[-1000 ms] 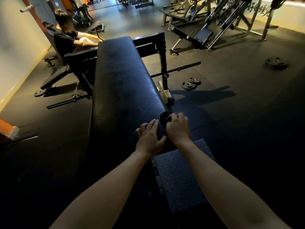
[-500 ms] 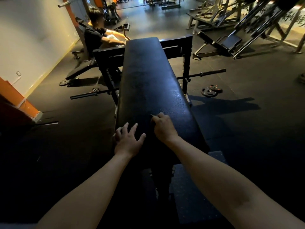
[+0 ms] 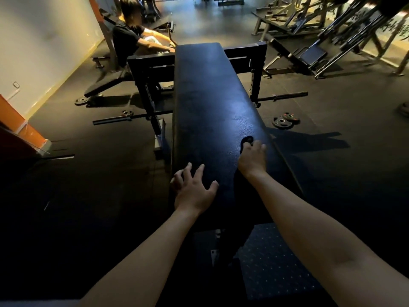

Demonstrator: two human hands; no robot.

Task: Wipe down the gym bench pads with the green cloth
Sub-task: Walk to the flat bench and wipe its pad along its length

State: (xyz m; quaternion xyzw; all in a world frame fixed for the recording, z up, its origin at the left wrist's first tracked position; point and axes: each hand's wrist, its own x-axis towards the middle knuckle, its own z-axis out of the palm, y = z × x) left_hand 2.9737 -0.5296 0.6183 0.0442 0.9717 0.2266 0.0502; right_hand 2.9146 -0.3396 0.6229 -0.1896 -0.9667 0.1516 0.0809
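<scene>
A long black bench pad [image 3: 210, 103] runs away from me down the middle of the head view. My right hand [image 3: 252, 160] lies on the pad near its right edge, fingers curled round a small dark wad, the cloth [image 3: 246, 141], which looks almost black in the dim light. Only a bit of the cloth shows past the fingertips. My left hand [image 3: 193, 188] rests on the pad's near left corner with fingers spread, holding nothing.
The bench's rack uprights [image 3: 256, 85] and a barbell [image 3: 285, 97] flank the pad. Weight plates [image 3: 285, 121] lie on the floor to the right. A seated person [image 3: 130, 41] is at the far left. A studded foot plate [image 3: 272, 262] sits below the near end.
My right hand has slid forward and to the right along the pad with the cloth. My left hand stays at the near left corner. The view has shifted slightly.
</scene>
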